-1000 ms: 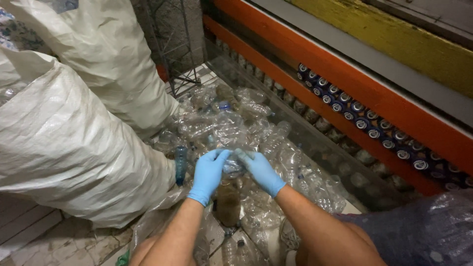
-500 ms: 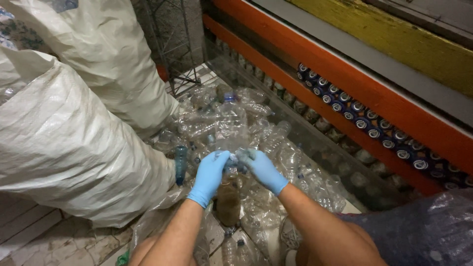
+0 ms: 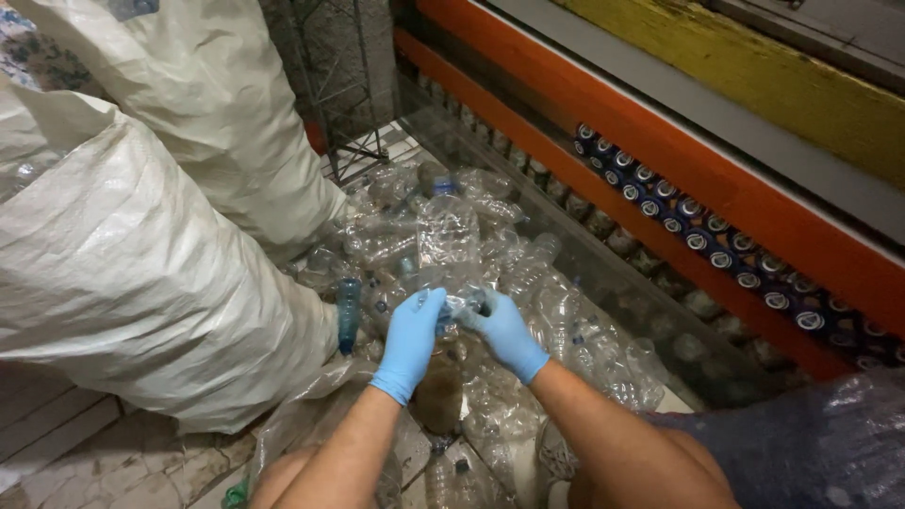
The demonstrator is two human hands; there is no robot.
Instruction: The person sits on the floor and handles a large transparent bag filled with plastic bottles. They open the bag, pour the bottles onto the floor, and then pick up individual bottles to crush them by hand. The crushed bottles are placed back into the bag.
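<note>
both gloved hands, left hand (image 3: 412, 341) and right hand (image 3: 504, 332), fingers clamped on clear bottle (image 3: 451, 247); risk: slick crushed plastic slips, drops into bottle pile (image 3: 528, 311).

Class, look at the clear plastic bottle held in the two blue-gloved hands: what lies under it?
Under the clear plastic bottle, held by the left hand and right hand, lies a pile of crushed clear plastic bottles. The floor beneath the pile is covered.

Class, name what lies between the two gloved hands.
In the head view, a crushed clear plastic bottle lies between the left hand and right hand; both grip it.
</note>
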